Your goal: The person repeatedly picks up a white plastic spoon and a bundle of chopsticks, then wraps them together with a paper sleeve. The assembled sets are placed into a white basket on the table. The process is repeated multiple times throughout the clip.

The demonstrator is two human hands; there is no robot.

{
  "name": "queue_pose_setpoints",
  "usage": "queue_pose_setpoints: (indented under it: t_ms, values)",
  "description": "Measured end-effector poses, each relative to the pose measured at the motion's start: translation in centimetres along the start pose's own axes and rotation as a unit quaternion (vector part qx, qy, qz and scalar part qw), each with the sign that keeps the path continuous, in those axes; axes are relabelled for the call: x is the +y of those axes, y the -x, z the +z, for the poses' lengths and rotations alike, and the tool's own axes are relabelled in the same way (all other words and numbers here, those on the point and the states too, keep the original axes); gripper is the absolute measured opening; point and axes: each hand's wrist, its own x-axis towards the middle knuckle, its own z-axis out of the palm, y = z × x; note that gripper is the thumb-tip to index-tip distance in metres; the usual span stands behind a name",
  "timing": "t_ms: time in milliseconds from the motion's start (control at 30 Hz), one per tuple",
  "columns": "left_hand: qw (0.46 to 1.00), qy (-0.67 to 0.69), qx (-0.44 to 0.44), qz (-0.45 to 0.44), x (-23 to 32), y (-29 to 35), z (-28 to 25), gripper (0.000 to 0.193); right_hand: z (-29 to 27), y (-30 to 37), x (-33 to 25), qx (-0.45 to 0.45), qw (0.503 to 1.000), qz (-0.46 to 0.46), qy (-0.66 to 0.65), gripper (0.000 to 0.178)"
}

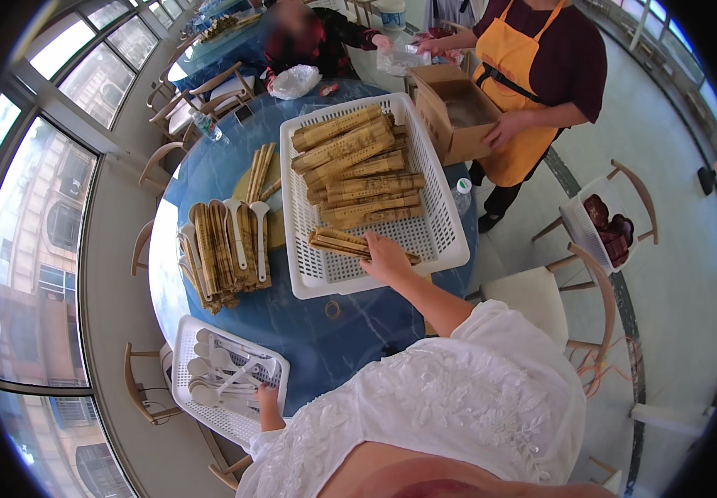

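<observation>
R fingers curled rnd brown pkts

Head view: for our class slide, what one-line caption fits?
Right hand grasps brown packets in the large basket; left hand is by white spoons in the small basket.

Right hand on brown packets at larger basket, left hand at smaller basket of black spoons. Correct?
Wrong colour: the head view shows white spoons, not black, in the smaller basket. Rest holds: left hand there, right hand on brown packets at the larger basket.
</observation>
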Motion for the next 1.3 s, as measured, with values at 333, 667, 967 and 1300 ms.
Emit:
queue_pose_setpoints:
  t_ms: [333, 667, 967, 1300]
  values:
    - [1.000, -0.020, 0.007, -0.010, 1.7, 0.6, -0.5, 0.049, -1.1, 0.1, -0.8, -0.042, 0.999, 0.025, 0.000, 0.049]
    - [1.000, -0.016, 0.003, -0.021, 1.8, -0.2, 0.2, 0.043, -1.1, 0.3, -1.3, -0.043, 0.998, 0.047, 0.019, 0.056]
    - [1.000, -0.017, -0.004, -0.021, 2.1, -0.5, 0.5, 0.038, -1.3, 0.7, -1.9, -0.022, 0.998, 0.065, 0.000, 0.062]
    - [0.999, -0.023, -0.012, -0.020, 2.4, -0.7, 0.2, 0.034, -0.3, 0.7, -1.6, -0.013, 0.998, 0.052, 0.023, 0.069]
